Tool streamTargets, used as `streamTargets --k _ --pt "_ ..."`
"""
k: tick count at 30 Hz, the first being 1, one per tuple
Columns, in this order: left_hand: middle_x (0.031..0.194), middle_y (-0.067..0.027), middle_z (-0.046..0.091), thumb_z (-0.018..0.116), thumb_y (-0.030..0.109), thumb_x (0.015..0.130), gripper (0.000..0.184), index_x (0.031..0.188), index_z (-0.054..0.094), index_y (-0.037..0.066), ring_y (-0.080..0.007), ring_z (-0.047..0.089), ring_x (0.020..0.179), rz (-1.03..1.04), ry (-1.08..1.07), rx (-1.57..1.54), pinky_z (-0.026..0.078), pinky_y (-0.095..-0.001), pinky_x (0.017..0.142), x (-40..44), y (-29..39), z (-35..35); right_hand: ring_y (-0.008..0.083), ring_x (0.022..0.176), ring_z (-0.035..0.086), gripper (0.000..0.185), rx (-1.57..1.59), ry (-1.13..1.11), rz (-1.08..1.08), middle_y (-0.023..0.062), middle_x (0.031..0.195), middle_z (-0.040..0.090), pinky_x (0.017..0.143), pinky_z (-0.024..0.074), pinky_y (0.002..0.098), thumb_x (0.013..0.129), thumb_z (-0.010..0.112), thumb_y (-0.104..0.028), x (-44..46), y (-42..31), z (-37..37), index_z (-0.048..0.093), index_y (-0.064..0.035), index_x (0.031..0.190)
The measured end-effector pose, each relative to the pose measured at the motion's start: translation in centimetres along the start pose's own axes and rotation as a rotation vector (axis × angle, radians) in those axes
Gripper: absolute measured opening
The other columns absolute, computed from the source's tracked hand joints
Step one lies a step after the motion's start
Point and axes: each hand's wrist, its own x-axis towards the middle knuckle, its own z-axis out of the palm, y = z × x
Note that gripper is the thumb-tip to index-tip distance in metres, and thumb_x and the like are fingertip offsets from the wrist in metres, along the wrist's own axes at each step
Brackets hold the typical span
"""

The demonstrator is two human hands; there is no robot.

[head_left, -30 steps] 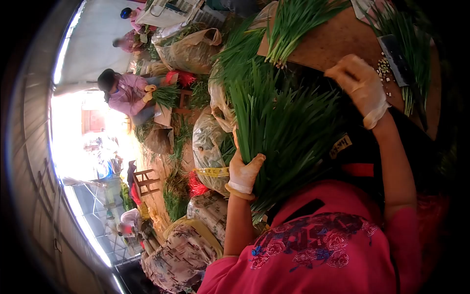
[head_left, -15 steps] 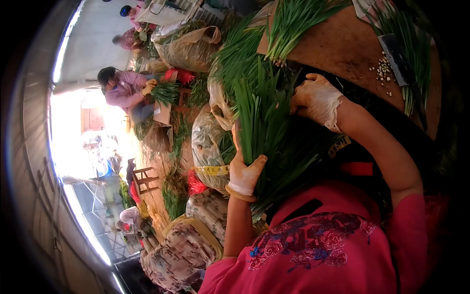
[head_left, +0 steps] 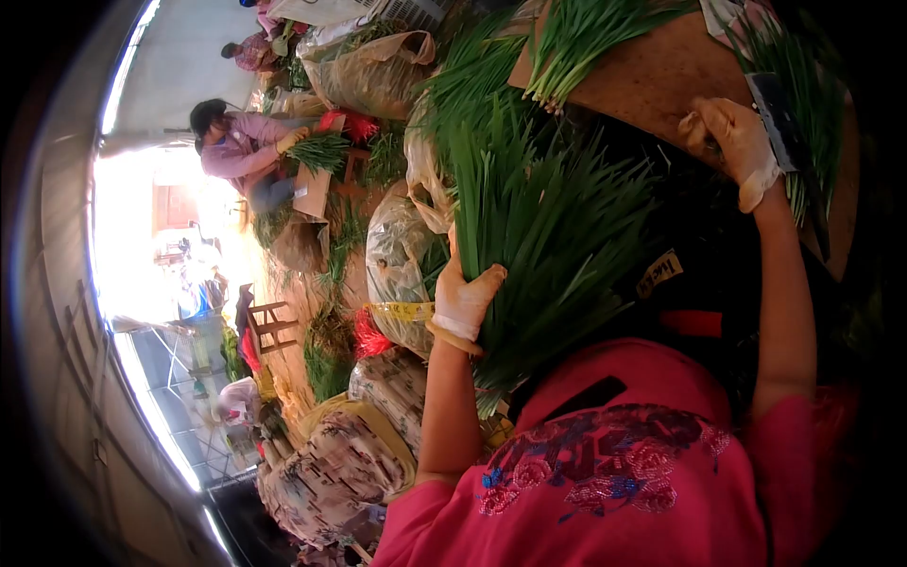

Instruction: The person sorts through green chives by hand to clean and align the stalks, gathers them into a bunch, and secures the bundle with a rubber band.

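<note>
My left hand (head_left: 465,300), in a whitish stained glove, is wrapped round the lower left side of a large bunch of long green leaves (head_left: 557,236) that fans out over my lap. My right hand (head_left: 737,142), gloved too, is raised away from the bunch beside the brown board (head_left: 652,66). Its fingers are curled and slightly blurred, and I cannot make out whether anything is between them. Right next to it, on the board, a dark cleaver (head_left: 777,121) lies across another green bunch (head_left: 820,113). A smaller bunch with pale stem ends (head_left: 567,66) rests on the board's left part.
Plastic bags of greens (head_left: 402,255) stand to the left, with red strings (head_left: 371,335) by them. A co-worker (head_left: 236,146) sits farther off holding greens. A small wooden stool (head_left: 269,326) and a patterned cloth bundle (head_left: 331,477) are at the lower left.
My right hand reached to the bunch's upper leaves, then moved away right to the board near the cleaver. My left hand kept its hold. The view has shifted slightly.
</note>
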Motion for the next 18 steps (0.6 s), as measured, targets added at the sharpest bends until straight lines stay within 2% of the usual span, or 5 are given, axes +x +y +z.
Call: streamTargets --k 5,8,10,12,18 --pt "0.095 -0.0076 0.068 0.065 0.004 0.079 0.032 0.11 0.062 -0.004 -0.0138 0.062 0.081 -0.007 -0.017 0.094 0.051 -0.0287 0.077 1.9 -1.0 0.1 0.0295 0.119 0.054 0.036 -0.04 0.111 -0.091 0.0072 0.125 0.061 0.1 0.0422 0.0388 0.083 0.061 -0.002 -3.6 -8.7 -1.5 0.062 -0.0113 0.118" --pt "0.112 -0.0106 0.06 0.066 0.008 0.077 0.041 0.117 0.061 0.001 -0.0189 0.056 0.099 -0.025 -0.061 0.18 0.047 -0.0308 0.087 2.3 -0.4 0.5 0.024 0.093 0.066 0.022 0.144 0.13 -0.426 0.0047 0.099 0.07 0.082 0.0485 0.0404 0.078 0.068 -0.004 -5.4 -13.7 1.0 0.069 -0.014 0.097" --pt "0.138 -0.0148 0.046 0.067 0.015 0.075 0.051 0.125 0.061 0.008 -0.0272 0.045 0.125 0.017 -0.076 0.258 0.039 -0.0339 0.101 2.6 -0.7 0.6 0.0217 0.08 0.064 0.011 -0.039 -0.075 -0.498 0.0021 0.086 0.068 0.073 0.0463 0.0379 0.083 0.069 -0.025 -6.4 -16.3 3.5 0.068 -0.0135 0.083" --pt "0.151 -0.0151 0.034 0.067 0.017 0.074 0.055 0.128 0.06 0.011 -0.0305 0.033 0.138 0.023 -0.08 0.288 0.034 -0.0346 0.109 2.4 -0.1 0.8 0.0235 0.086 0.066 0.036 -0.358 -0.795 -0.26 0.0056 0.082 0.068 0.082 0.0457 0.0368 0.089 0.062 -0.047 -4.7 -18.6 4.9 0.069 -0.012 0.085" --pt "0.143 -0.0162 0.046 0.067 0.019 0.074 0.056 0.128 0.06 0.011 -0.031 0.049 0.127 -0.024 -0.032 0.285 0.042 -0.0357 0.101 1.6 -0.2 0.6 0.0308 0.08 0.068 0.035 -0.154 -0.83 -0.129 0.0123 0.078 0.069 0.081 0.0491 0.0389 0.087 0.062 -0.039 -6.6 -18.4 11.8 0.066 -0.0046 0.087"
